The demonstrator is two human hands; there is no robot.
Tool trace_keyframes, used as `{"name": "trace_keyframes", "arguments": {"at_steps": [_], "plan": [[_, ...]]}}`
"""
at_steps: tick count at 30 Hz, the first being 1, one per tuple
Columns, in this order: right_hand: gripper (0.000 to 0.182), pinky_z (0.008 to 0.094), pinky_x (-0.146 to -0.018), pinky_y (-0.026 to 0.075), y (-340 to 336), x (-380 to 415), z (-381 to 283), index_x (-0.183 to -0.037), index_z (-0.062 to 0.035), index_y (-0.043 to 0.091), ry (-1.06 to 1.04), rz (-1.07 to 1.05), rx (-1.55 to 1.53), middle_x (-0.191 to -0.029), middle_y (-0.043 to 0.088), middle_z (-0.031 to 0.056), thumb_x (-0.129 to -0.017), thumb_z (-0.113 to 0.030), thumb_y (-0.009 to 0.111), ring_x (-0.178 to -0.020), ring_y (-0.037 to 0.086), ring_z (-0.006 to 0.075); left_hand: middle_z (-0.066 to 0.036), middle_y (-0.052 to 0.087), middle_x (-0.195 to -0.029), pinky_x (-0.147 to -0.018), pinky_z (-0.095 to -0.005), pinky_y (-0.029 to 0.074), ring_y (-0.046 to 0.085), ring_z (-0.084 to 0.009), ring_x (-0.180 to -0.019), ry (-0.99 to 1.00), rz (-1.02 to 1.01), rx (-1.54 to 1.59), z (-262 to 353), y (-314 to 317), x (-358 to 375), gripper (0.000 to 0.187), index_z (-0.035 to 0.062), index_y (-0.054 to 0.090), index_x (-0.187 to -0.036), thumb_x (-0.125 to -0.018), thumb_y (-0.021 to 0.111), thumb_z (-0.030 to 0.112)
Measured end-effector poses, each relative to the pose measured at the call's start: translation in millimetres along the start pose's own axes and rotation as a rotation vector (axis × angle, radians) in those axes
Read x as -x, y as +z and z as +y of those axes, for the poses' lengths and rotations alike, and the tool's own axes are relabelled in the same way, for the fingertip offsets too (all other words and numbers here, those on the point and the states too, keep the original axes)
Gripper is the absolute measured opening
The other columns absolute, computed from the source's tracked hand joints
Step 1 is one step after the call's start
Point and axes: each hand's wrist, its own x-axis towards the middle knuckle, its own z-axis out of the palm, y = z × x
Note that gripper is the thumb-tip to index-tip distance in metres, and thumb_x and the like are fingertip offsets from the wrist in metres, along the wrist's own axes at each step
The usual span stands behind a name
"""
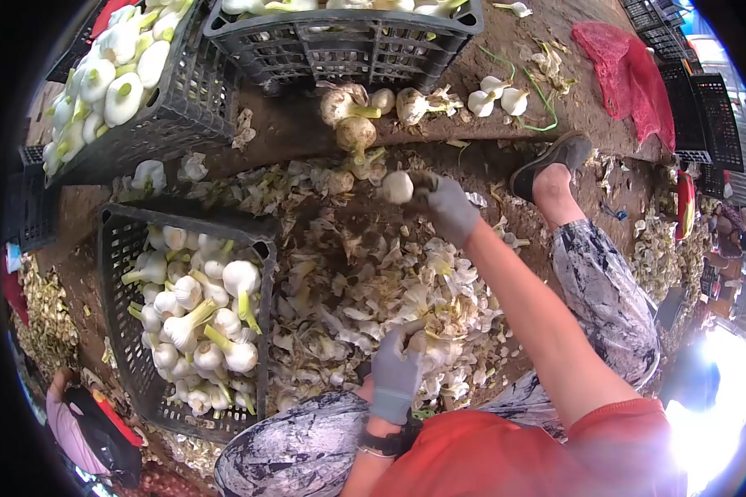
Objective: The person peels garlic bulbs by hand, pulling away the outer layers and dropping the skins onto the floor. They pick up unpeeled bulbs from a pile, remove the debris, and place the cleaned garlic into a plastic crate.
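Observation:
My right hand [454, 211], in a grey glove, reaches forward with its fingers closed on a whitish garlic bulb [398, 187]. Closer to my body is my left hand [396, 369], also gloved, with its fingers curled in; pale peelings behind it hide what it may hold. Just beyond the right hand, untrimmed garlic bulbs [356, 132] with brownish skins and green stems lie on the ground. To the left, a black crate [267, 331] holds many cleaned white bulbs [187, 291] with short stems.
Loose garlic skins [340, 311] cover the ground between my legs. Two more black crates of garlic, one left [195, 95] and one ahead [340, 45], stand farther off. A red mesh bag [626, 79] lies at upper right. Another person [91, 427] is at lower left.

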Motion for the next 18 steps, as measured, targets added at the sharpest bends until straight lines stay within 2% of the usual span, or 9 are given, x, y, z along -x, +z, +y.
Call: {"name": "trace_keyframes", "arguments": {"at_steps": [3, 6, 7, 8, 11, 12, 13, 15, 18], "plan": [[0.036, 0.0290, -0.078, 0.057, 60.1, 67.4, -30.7, -0.102, -0.0033, 0.068, -0.152, -0.065, 0.267, -0.108, 0.068, 0.0091, -0.070, 0.012, 0.065, -0.091, 0.065, 0.0166, -0.008, 0.066, -0.103, -0.088, -0.0287, 0.046, 0.061, -0.0182, -0.097, 0.082, -0.030, -0.067, -13.9, -1.0, 4.4, 0.025, -0.0023, 0.063, -0.111, -0.094, 0.061, 0.015], [0.034, 0.0305, -0.080, 0.055, 149.5, 91.4, -19.8, -0.096, -0.0077, 0.068, -0.871, -0.099, 0.462, -0.102, 0.067, 0.0094, -0.065, 0.006, 0.065, -0.091, 0.067, 0.0225, -0.011, 0.065, -0.110, -0.092, -0.0316, 0.044, 0.061, -0.0218, -0.103, -0.132, -0.069, 0.127, -43.5, 2.1, 10.4, 0.031, -0.0017, 0.060, -0.117, -0.094, 0.059, 0.019], [0.042, 0.0369, -0.078, 0.054, 174.5, 92.0, -17.9, -0.103, -0.0057, 0.065, -1.099, -0.139, 0.644, -0.100, 0.064, 0.0114, -0.062, 0.005, 0.067, -0.090, 0.064, 0.0289, -0.012, 0.064, -0.114, -0.094, -0.0334, 0.044, 0.060, -0.0224, -0.105, 0.154, -0.116, -0.556, -109.4, 2.8, 6.4, 0.035, -0.0011, 0.057, -0.120, -0.095, 0.057, 0.023], [0.044, 0.0398, -0.072, 0.052, 197.6, 92.4, -13.7, -0.105, -0.0072, 0.062, -1.086, -0.231, 0.835, -0.098, 0.062, 0.0099, -0.062, 0.001, 0.067, -0.084, 0.062, 0.0305, -0.013, 0.063, -0.117, -0.095, -0.0352, 0.044, 0.059, -0.0231, -0.108, 0.446, -0.150, -1.238, -144.0, 0.4, 3.9, 0.038, -0.0004, 0.054, -0.123, -0.096, 0.055, 0.027], [0.045, 0.0404, -0.075, 0.051, 228.0, 91.7, 8.9, -0.106, -0.0071, 0.061, -1.090, -0.351, 0.905, -0.101, 0.062, 0.0108, -0.062, 0.002, 0.065, -0.087, 0.062, 0.0304, -0.011, 0.065, -0.115, -0.095, -0.0448, 0.044, 0.059, -0.0353, -0.107, 0.650, -0.115, -1.220, -72.3, -23.8, 19.5, 0.049, 0.0081, 0.055, -0.125, -0.078, 0.063, 0.017], [0.045, 0.0400, -0.077, 0.052, 221.2, 93.2, 0.2, -0.107, -0.0070, 0.062, -1.084, -0.315, 0.801, -0.101, 0.062, 0.0109, -0.063, 0.004, 0.063, -0.088, 0.062, 0.0304, -0.014, 0.063, -0.114, -0.091, -0.0355, 0.046, 0.061, -0.0210, -0.104, 0.508, -0.137, -1.299, -63.3, -18.0, 14.3, 0.035, -0.0002, 0.054, -0.121, -0.097, 0.053, 0.026], [0.045, 0.0397, -0.079, 0.052, 204.8, 93.2, -9.5, -0.107, -0.0070, 0.062, -1.070, -0.282, 0.700, -0.101, 0.063, 0.0110, -0.064, 0.005, 0.062, -0.090, 0.063, 0.0304, -0.014, 0.063, -0.114, -0.091, -0.0355, 0.046, 0.061, -0.0210, -0.104, 0.499, -0.134, -1.291, -52.7, -16.0, 11.8, 0.035, -0.0002, 0.054, -0.121, -0.097, 0.053, 0.026], [0.042, 0.0361, -0.082, 0.053, 159.3, 78.1, -5.5, -0.112, -0.0084, 0.065, -0.683, -0.107, 0.641, -0.098, 0.066, 0.0115, -0.073, 0.006, 0.057, -0.090, 0.065, 0.0296, -0.013, 0.065, -0.110, -0.089, -0.0325, 0.048, 0.063, -0.0222, -0.101, -0.198, -0.016, -0.106, -6.3, -14.1, 10.3, 0.030, -0.0011, 0.059, -0.115, -0.095, 0.058, 0.020], [0.041, 0.0415, -0.092, 0.048, 98.6, 15.0, 5.0, -0.125, -0.0080, 0.058, -0.173, 0.294, 1.032, -0.117, 0.062, 0.0186, -0.085, -0.016, 0.057, -0.106, 0.061, 0.0366, -0.013, 0.066, -0.108, -0.088, -0.0304, 0.048, 0.064, -0.0222, -0.100, -0.040, 0.038, 0.016, -8.9, -7.0, 8.4, 0.027, -0.0003, 0.062, -0.115, -0.093, 0.059, 0.016]]}}
